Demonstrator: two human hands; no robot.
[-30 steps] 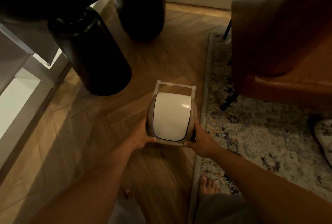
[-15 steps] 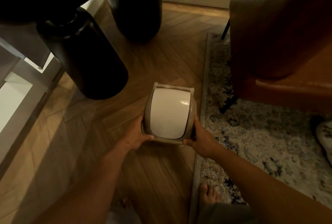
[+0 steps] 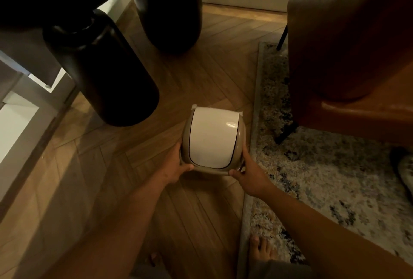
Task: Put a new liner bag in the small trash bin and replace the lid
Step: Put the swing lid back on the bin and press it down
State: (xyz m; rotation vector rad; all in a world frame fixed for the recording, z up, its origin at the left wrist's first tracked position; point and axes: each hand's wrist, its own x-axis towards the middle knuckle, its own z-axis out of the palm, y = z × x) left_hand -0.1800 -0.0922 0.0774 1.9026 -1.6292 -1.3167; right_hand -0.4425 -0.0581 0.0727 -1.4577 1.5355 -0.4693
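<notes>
Floor point(image 3: 201, 73) is herringbone wood, dim light. Far left, a white cabinet edge point(image 3: 15, 126); next to it two dark cylindrical legs point(image 3: 105, 73), the near one just up-left of the work. Left hand point(image 3: 176, 167) is curled on the lid's near-left corner, thumb on top of the rim, fingers wrapped down the side and hidden. Lid point(image 3: 213, 137) is a taupe frame with a glossy white swing flap, sitting over the small bin point(image 3: 194, 107), which stands on the wood right beside the rug edge; only slivers of the bin rim or liner show at the far corners, can't tell which. Whether the lid is fully seated: can't tell from above, near edge looks close to down. Handling judgement: thin moulded plastic, light, stiff enough to press but the frame will flex and pop if loaded on one corner. Flap pivots freely, so don't grip or push there; glossy, slippery. Take the frame at opposite sides, press evenly. Liner film is soft and can bunch under the rim and block seating. Right hand point(image 3: 248, 175) mirrors the left: closed on the near-right corner, thumb on the rim, index finger laid along the side. Further right, patterned rug point(image 3: 335, 178), then brown leather chair point(image 3: 348, 43) on black legs.
</notes>
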